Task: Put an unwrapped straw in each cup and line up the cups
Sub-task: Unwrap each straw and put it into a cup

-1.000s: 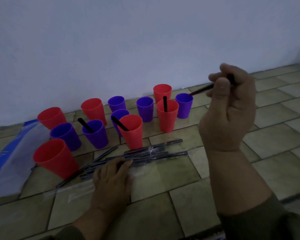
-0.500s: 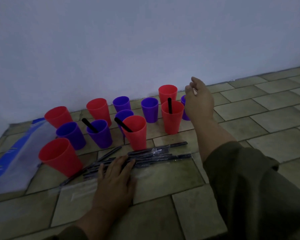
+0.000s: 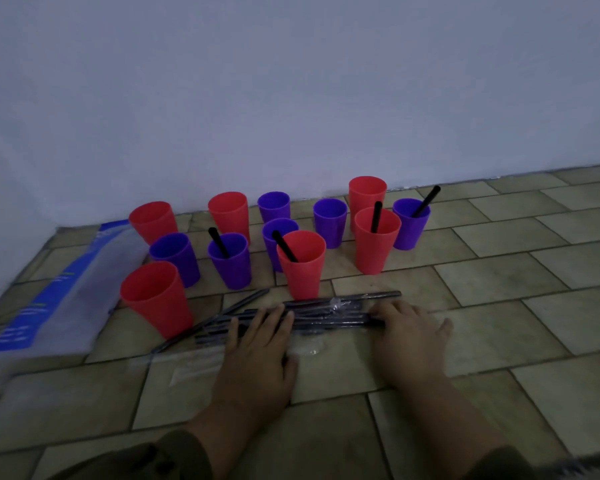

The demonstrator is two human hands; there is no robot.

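Left hand (image 3: 257, 355): laid flat with straight fingers on the left part of the heap of wrapped straws (image 3: 329, 315); nothing is gripped.
Right hand (image 3: 409, 341): set on the right end of the heap, thumb spread well apart. The fingertips are blurred against the film, so it cannot be told whether a straw is pinched.
Straws: the wrapped ones lie on the floor (image 3: 499, 327) just in front of the cups. Four bare ones stand in the far-right purple cup (image 3: 411, 230), the red cup beside it (image 3: 376, 247), the front red cup (image 3: 302, 275) and the purple cup to its left (image 3: 228, 268).
Cups left: eight are seen without a straw, and the cups stand in a cluster, so no line has been formed.
Risk, tipped cup: the front red cup stands just beside the far edge of the heap. It could be knocked over if the heap is pushed forward or a straw is drawn out towards it.
Risk, dragged cup: the slanting straws end just beside the near-left red cup (image 3: 156, 306), which could be shifted if they are swept sideways.
Risk, too many taken: the slick wrappers overlap, so several straws could be lifted or scattered at once.
Risk, film left on: in this dim light clear film is hard to see, and a straw could be placed only half unwrapped.
Risk, lining up: the placed straws lean on the rims, so a light cup is judged liable to topple when it is slid.
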